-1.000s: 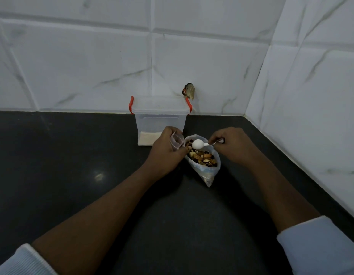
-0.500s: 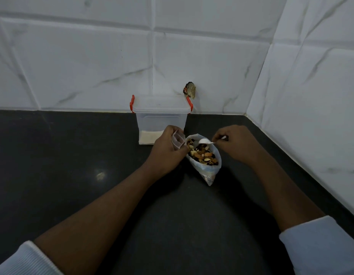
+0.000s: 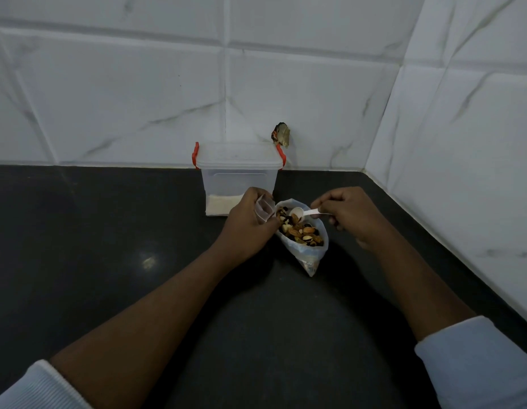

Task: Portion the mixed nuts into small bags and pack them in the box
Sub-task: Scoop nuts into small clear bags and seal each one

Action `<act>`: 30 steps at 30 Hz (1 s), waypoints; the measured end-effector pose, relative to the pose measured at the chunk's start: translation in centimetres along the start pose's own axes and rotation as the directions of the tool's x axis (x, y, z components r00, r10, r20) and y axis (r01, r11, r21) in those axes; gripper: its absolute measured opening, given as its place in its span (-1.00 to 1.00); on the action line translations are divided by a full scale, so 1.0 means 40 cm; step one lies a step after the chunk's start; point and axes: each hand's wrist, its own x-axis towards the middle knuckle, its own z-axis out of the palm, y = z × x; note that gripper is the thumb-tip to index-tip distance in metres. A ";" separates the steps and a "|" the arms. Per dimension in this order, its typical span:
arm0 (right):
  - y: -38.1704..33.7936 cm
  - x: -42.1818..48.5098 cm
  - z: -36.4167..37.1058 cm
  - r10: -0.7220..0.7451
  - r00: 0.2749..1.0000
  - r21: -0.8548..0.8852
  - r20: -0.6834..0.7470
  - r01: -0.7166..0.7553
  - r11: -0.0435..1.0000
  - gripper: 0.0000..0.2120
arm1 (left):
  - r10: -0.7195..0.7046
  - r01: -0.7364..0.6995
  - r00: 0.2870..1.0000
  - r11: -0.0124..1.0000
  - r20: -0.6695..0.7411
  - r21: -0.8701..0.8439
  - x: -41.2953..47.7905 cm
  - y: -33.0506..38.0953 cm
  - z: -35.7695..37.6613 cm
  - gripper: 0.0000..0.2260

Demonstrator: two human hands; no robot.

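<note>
An open plastic bag of mixed nuts (image 3: 304, 235) lies on the black counter (image 3: 108, 231), its mouth facing up. My left hand (image 3: 250, 219) grips a small clear bag (image 3: 263, 208) right beside the big bag's left edge. My right hand (image 3: 349, 215) pinches the handle of a white plastic spoon (image 3: 303, 214), whose bowl dips into the nuts at the far side of the bag. A clear plastic box (image 3: 238, 175) with a lid and red clips stands just behind my left hand, with white material in its bottom.
White marble-look tiled walls meet in a corner at the back right (image 3: 383, 137). A small dark fitting (image 3: 281, 134) sticks out of the back wall above the box. The counter stretches left and toward me.
The spoon's bowl has turned from face down over the nuts to face up and lowered into them. My right hand shifted slightly right. My left hand keeps holding the small bag.
</note>
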 end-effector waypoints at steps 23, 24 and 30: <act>-0.043 -0.024 0.033 -0.159 0.982 0.405 0.102 0.105 0.908 -0.81 | 0.003 -0.004 1.000 0.999 -0.006 -0.039 0.007 -0.016 0.005 -0.61; -0.044 -0.025 0.032 -0.206 0.974 0.342 0.098 0.162 0.926 -0.80 | 0.005 -0.006 1.000 0.999 -0.011 -0.040 0.007 -0.017 0.005 -0.63; -0.040 -0.025 0.030 -0.399 0.890 -0.037 0.221 0.417 0.908 -0.73 | 0.044 -0.048 0.997 0.997 -0.062 -0.057 0.007 -0.022 0.008 -0.68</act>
